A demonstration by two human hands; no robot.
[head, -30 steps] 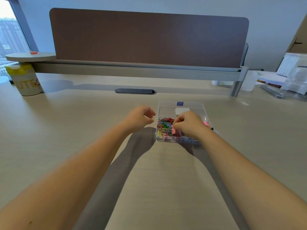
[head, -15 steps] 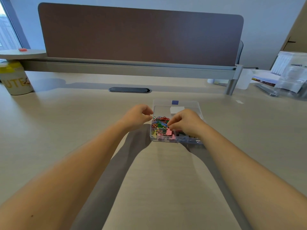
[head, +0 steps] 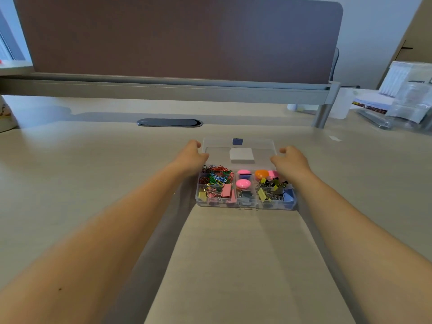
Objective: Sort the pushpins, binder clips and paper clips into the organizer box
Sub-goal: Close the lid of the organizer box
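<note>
The clear organizer box (head: pixel 245 204) stands open in the middle of the desk, its lid (head: pixel 263 146) lying flat behind it. Coloured paper clips (head: pixel 217 174) and pink binder clips fill the left compartment. Round pink pushpins (head: pixel 243 183) sit in the middle one. Yellow, black and blue binder clips (head: pixel 273 191) lie at the right under orange and pink round heads. My left hand (head: pixel 190 157) curls round the lid's left edge. My right hand (head: pixel 291 163) curls round its right edge; the right thumb is hidden.
A brown divider panel (head: pixel 177 38) on a grey rail closes off the back. A dark cable grommet (head: pixel 169 122) lies behind the box. A grey post (head: pixel 323 113) and clear plastic packages (head: pixel 409 101) stand at the back right; a cup (head: pixel 4 118) shows at the left edge.
My right hand left the box's compartments and moved to the lid's right edge. My left hand went forward to the lid's left edge. The view has moved closer.
</note>
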